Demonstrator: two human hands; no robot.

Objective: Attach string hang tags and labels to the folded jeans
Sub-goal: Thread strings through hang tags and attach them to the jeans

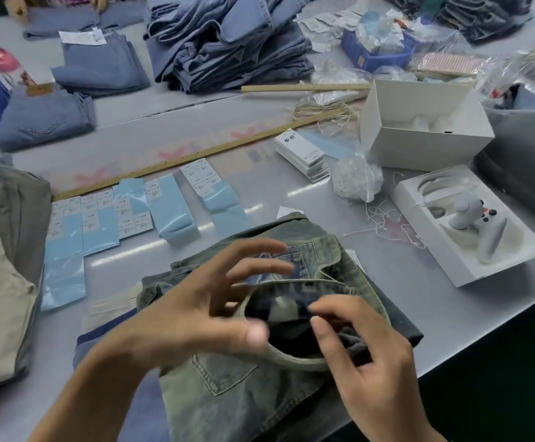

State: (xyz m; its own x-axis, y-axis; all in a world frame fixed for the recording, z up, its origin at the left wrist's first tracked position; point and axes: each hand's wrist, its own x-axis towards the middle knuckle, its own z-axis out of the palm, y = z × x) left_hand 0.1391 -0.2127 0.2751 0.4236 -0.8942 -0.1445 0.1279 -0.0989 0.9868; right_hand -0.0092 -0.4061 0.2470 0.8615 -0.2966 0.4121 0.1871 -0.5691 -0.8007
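We see the folded jeans (pixel 259 362) at the worktop's (pixel 403 282) near edge. Our left hand (pixel 196 314) hovers spread over them; our right hand (pixel 365 352) pinches their waistband (pixel 294 358).

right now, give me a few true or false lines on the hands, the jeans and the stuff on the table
1. The greenish jeans lie at the near table edge under both hands. True.
2. The left hand grips a pair of scissors. False: its fingers are spread and hold nothing.
3. The right hand has its fingertips at the waistband. True.
4. The label sheets lie to the right of the white box. False: they lie to its left, beside the long ruler.
5. The stack of white hang tags sits on the jeans. False: it rests on the table, farther back.
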